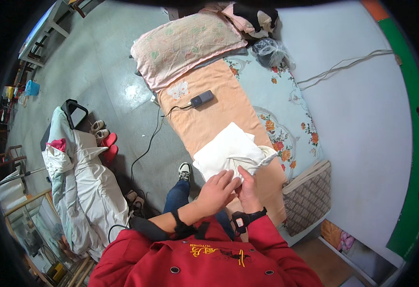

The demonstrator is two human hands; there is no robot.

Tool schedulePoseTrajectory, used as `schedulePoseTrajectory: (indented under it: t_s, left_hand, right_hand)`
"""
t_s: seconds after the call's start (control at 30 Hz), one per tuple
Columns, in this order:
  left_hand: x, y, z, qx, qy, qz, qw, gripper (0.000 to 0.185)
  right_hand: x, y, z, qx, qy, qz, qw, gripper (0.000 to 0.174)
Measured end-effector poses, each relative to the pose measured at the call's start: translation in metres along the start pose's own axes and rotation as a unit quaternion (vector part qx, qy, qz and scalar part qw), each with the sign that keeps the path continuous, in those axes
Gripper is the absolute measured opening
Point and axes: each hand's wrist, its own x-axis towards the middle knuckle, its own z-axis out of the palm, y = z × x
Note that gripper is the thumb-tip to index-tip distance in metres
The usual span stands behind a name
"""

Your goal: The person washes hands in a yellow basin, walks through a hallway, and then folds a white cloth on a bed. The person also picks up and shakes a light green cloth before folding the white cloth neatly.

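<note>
A folded white cloth, perhaps a garment, lies in front of me on a peach towel spread over the bed. Its right corner has a loosely bunched cream part. My right hand grips the near edge of the cloth, thumb on top. Beside it, my left hand rests its fingers on the same near edge; its thumb is hidden, so its grip is unclear.
Farther up the towel is a power bank with a cable. A pink patterned pillow lies at the far end. On the right is a folded patterned mat; on the left, draped white fabric and red slippers.
</note>
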Motion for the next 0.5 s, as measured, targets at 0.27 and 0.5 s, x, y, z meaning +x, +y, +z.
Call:
schedulePoseTrajectory:
  t_s: [0.27,0.5]
  left_hand:
    - [0.002,-0.026,-0.068,-0.223,0.109,-0.212,0.945,0.081]
    - [-0.014,-0.008,-0.06,-0.754,-0.157,-0.269,0.578,0.084]
  right_hand:
    - [-0.052,-0.042,-0.016,0.011,-0.148,-0.012,0.989,0.054]
    - [-0.09,-0.057,-0.033,-0.008,-0.255,0.048,0.966,0.055]
